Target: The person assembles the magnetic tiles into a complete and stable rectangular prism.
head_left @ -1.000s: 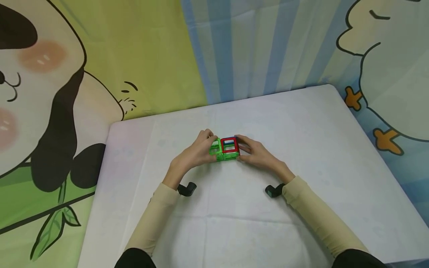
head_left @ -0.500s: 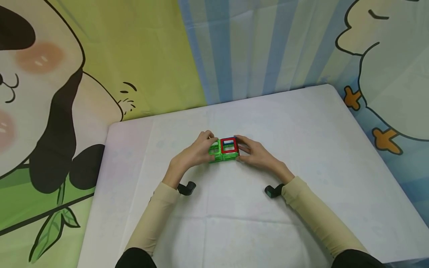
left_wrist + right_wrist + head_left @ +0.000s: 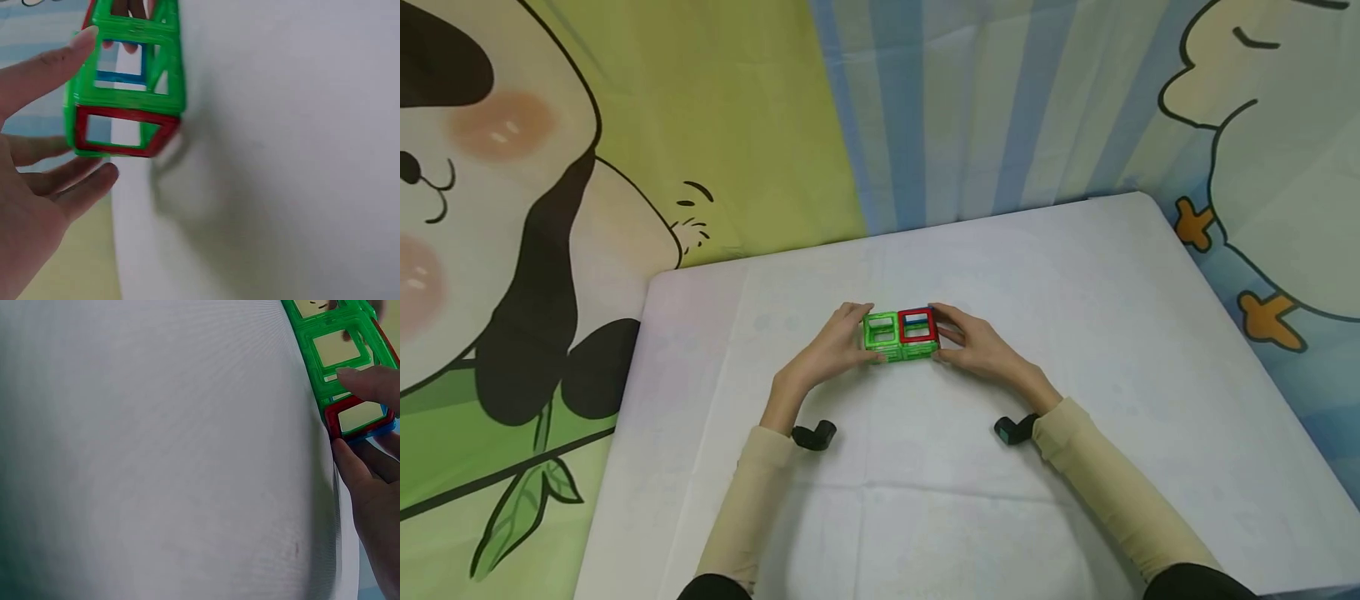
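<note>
A box of joined magnetic tiles point(image 3: 917, 350) sits between both hands near the table's middle, made of open square frames. Green frames form its front and upper left; one upper frame is red, and some blue shows behind. My left hand point(image 3: 831, 344) holds the left end, thumb at the front and fingers behind. In the left wrist view, a red frame point(image 3: 119, 114) closes that end beside the spread fingers point(image 3: 87, 187). My right hand point(image 3: 981, 346) grips the other end, its thumb point(image 3: 375, 382) over a green frame and its fingers around the red and blue end.
A white cloth covers the table point(image 3: 1037, 275). Behind it hangs a printed backdrop point(image 3: 760, 125) with cartoon animals and stripes. Black wrist cameras point(image 3: 815, 436) stick out inward from both sleeves.
My left hand has shifted outward to the left, uncovering the box's left green frame. The right hand keeps its place at the other end.
</note>
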`<state>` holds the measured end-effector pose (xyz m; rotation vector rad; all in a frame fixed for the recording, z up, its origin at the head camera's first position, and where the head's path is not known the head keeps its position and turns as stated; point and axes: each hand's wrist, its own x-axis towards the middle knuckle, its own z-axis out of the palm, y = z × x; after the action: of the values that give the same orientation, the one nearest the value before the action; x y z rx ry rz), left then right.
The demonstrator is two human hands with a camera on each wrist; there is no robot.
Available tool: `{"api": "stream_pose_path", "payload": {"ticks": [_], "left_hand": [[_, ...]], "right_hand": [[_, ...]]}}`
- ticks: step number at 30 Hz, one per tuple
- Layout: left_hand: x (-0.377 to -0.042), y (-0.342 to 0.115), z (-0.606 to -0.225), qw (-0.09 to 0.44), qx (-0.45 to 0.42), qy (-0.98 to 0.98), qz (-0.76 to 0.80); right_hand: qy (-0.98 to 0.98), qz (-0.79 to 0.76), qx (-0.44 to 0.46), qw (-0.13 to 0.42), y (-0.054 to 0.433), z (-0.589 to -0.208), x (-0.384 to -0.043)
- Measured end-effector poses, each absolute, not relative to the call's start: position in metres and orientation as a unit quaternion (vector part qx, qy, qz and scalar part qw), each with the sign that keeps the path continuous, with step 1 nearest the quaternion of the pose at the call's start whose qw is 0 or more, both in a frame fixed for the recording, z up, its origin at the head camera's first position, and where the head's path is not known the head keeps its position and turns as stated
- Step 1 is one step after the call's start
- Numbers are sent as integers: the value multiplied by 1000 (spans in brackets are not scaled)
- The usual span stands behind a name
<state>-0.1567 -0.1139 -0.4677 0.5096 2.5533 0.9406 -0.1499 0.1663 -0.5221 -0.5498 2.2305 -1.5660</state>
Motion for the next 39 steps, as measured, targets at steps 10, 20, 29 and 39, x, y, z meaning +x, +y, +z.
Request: {"api": "stream_pose_path", "payload": {"ticks": [10,20,29,39], "left_hand": [[-151,-123,-500,196,129,867,440],[-154,-125,-502,185,103,852,480],[-170,-122,-498,181,96,855,476],[-178,-121,-506,181,94,852,482]], "right_hand": [[791,-553,-201,167,170,-524,-154],[798,-543,-208,157,165,-511,-157],[782,-560,-214,170,170,-523,-181],[791,-553,-196,175,170,-526,-187]]}}
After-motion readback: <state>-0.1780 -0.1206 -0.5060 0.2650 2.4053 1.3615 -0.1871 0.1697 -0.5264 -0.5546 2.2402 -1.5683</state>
